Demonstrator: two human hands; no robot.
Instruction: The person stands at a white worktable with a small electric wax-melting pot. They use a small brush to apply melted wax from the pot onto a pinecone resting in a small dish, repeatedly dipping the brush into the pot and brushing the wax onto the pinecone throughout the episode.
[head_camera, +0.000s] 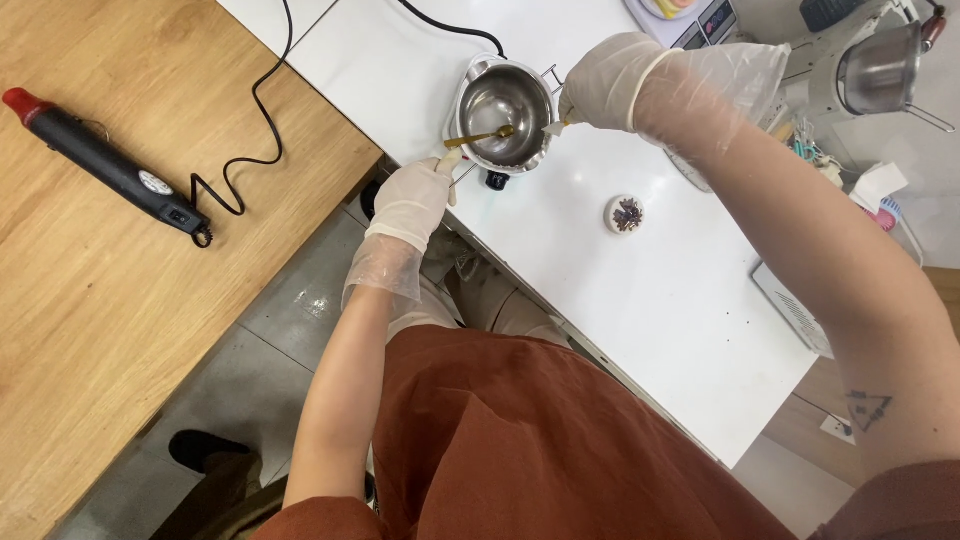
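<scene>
Now | left hand (412, 200) grips stick (478, 137) in pot (500, 112) | right hand (607, 80) pinches pot's rim

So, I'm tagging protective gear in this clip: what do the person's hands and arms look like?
Both the left hand and the right hand wear thin, whitish disposable gloves with loose translucent cuffs. The forearms are bare. The right forearm carries a small triangular tattoo.

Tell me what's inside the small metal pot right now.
Inside the small metal pot, a yellowish stick held by the left hand reaches the bare, shiny bottom. The near wall hides part of the inside.
</scene>
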